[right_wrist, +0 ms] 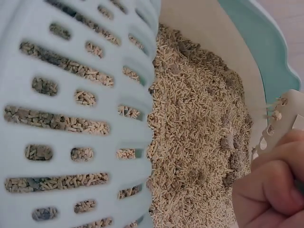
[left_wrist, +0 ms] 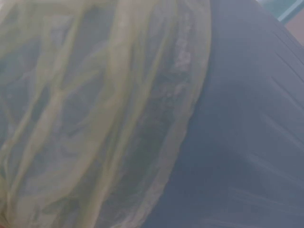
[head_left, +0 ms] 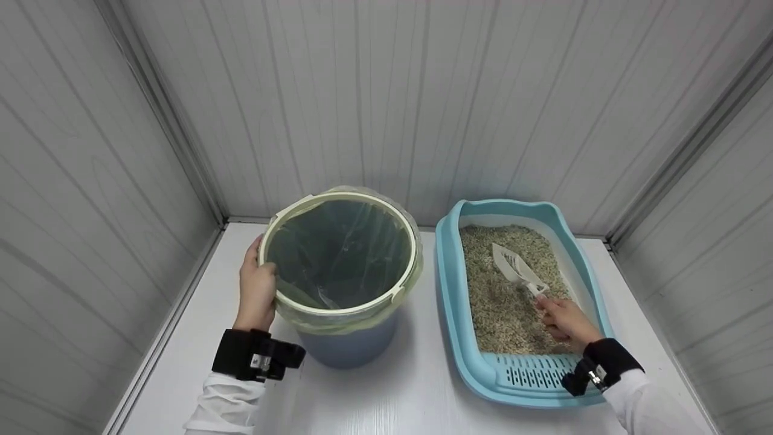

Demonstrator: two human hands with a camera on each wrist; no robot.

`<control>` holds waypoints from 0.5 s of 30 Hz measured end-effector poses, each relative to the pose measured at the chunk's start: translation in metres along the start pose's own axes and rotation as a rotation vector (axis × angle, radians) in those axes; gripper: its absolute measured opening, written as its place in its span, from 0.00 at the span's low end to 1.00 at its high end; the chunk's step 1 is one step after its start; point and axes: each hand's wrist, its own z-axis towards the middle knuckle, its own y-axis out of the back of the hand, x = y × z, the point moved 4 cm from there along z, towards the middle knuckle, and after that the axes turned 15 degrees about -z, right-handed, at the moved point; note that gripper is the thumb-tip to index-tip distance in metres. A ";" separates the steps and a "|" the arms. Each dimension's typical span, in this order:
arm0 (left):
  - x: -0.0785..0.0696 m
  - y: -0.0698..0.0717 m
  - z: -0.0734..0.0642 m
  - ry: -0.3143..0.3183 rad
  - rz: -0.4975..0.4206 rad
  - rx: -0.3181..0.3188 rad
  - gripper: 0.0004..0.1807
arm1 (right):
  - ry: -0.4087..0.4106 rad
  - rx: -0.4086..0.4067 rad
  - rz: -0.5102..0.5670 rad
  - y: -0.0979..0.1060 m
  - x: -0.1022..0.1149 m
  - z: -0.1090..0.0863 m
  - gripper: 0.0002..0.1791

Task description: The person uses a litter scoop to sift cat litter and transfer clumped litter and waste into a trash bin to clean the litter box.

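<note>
On the left of the head view, my left hand (head_left: pixel 256 290) grips the rim of a blue bin (head_left: pixel 356 344), its thumb over the edge. A thin yellowish bag (head_left: pixel 338 254) lines the bin and folds out over the rim; the left wrist view shows its creased skirt (left_wrist: pixel 95 123) against the bin's side. My right hand (head_left: pixel 567 323) holds a white litter scoop (head_left: pixel 513 263) by its handle, over the litter tray (head_left: pixel 450 290). A few pellets cling to the scoop (right_wrist: pixel 280 118) in the right wrist view. Pellet litter (head_left: pixel 507 320) fills the tray, with darker clumps (right_wrist: pixel 235 156) in it.
The blue tray has raised walls and a slotted front ledge (head_left: pixel 531 371) with pellets below its slots. Bin and tray stand side by side on a white tabletop (head_left: pixel 386 399), a narrow gap between them. Grey panel walls (head_left: pixel 386 103) close in the back and both sides.
</note>
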 end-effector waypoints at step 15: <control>0.000 0.000 -0.001 0.001 -0.004 0.016 0.40 | 0.036 -0.199 -0.413 0.005 0.009 -0.004 0.31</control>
